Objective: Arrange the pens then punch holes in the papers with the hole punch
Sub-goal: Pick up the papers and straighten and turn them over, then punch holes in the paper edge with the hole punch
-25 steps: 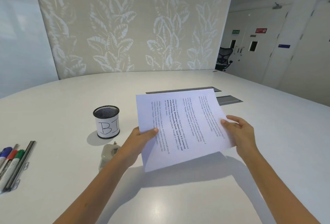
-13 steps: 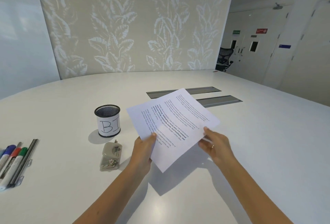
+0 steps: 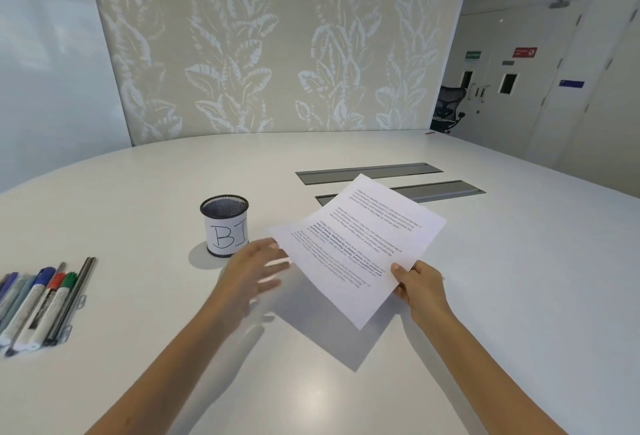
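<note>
My left hand (image 3: 254, 270) has let go, fingers loose, blurred; my right hand (image 3: 417, 284) alone pinches the papers (image 3: 360, 244) above the table (image 3: 519, 296). Pens (image 3: 38, 303) lie unsorted far left; hole punch hidden, punching likely next.

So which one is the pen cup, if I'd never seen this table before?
Look at the big white table, left of the printed paper held by the right hand. The pen cup stands upright there. It is the only black mesh thing, with a white label marked "BI".
</note>
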The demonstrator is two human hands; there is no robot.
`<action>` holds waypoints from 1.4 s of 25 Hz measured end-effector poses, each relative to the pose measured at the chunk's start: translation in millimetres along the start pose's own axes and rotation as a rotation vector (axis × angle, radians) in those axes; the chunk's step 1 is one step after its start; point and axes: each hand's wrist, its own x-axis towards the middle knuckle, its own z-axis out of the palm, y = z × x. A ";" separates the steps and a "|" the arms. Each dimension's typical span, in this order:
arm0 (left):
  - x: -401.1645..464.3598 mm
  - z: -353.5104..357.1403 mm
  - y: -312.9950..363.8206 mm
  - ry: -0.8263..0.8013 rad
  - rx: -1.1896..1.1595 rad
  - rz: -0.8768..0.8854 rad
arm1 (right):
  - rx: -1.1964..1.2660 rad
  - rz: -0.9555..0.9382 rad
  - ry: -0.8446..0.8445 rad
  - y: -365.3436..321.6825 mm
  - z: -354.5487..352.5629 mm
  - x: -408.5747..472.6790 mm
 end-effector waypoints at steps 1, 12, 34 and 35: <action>-0.7 -13.3 3.7 0.030 0.076 0.057 | -0.030 -0.004 0.004 2.2 -3.9 1.5; 28.7 -75.4 -3.7 0.097 0.646 -0.229 | -0.165 -0.125 -0.157 -8.9 -9.2 -23.3; 26.9 -104.8 -10.5 -0.093 -0.011 -0.109 | -0.428 -0.447 -0.017 -37.0 10.2 -103.8; 26.9 -104.1 -9.7 -0.098 -0.013 -0.103 | -0.437 -0.454 -0.020 -36.3 12.5 -105.3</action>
